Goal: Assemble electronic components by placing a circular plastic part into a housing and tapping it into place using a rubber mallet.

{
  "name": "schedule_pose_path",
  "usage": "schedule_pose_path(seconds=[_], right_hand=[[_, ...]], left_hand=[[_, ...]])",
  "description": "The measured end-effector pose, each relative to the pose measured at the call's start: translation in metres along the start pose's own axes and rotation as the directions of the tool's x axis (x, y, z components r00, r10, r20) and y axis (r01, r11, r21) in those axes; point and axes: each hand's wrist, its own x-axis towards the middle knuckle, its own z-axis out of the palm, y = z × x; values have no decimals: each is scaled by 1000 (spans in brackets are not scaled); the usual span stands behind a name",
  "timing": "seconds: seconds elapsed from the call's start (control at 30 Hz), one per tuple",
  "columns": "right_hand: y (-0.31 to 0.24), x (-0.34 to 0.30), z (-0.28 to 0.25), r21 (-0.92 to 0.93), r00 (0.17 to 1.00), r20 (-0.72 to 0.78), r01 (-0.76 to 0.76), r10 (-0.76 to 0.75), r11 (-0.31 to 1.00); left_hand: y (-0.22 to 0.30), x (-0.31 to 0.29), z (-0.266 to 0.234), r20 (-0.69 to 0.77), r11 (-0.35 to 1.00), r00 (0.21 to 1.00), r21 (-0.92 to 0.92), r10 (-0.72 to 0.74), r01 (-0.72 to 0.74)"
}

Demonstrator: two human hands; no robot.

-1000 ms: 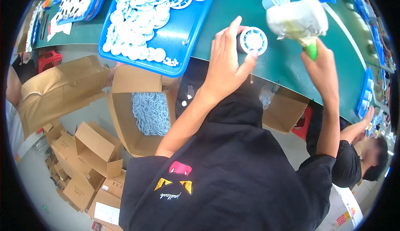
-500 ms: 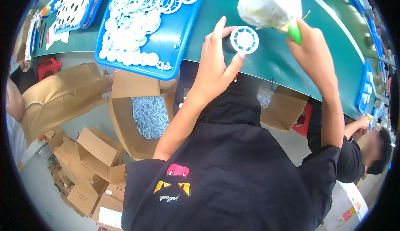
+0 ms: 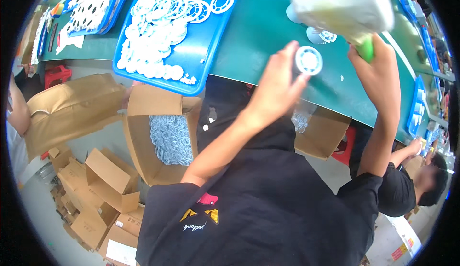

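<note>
Left hand (image 3: 282,74): I've got its fingers curled round a white slotted-end spool (image 3: 309,60)
Right hand (image 3: 381,69): clenched on the green handle of a white-headed mallet (image 3: 342,8), head raised
Spool: right of the blue tray (image 3: 195,48), toward the near edge of the surface (image 3: 261,26)
Far pieces (image 3: 327,36): a couple, partly behind the mallet, probably done tbh
Tray: loads of loose white discs (image 3: 149,50), so I'd guess plenty left

Left grip (image 3: 279,80) holds a round part (image 3: 309,60), right grip (image 3: 382,72) a mallet (image 3: 342,7).
</note>
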Motion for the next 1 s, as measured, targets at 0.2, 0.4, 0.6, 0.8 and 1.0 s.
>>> schedule_pose_path(seconds=[0.2,0.4,0.6,0.8,1.0], right_hand=[[19,-51,18,195,989,-80,-107,125,975],[35,-109,70,408,969,232,-180,89,895],[44,-103,92,303,976,-26,-199,217,932],[69,-120,89,212,883,-242,-357,403,910],[89,-134,102,73,784,-410,-481,466,874]], left_hand=[[12,12,51,65,967,979,159,191,-199],[-1,7,-49,-219,973,973,231,71,-19],[-6,91,-43,-78,953,971,224,226,-204],[-25,125,-13,18,972,990,187,140,-141],[-13,44,-46,78,999,997,-25,-26,28]])
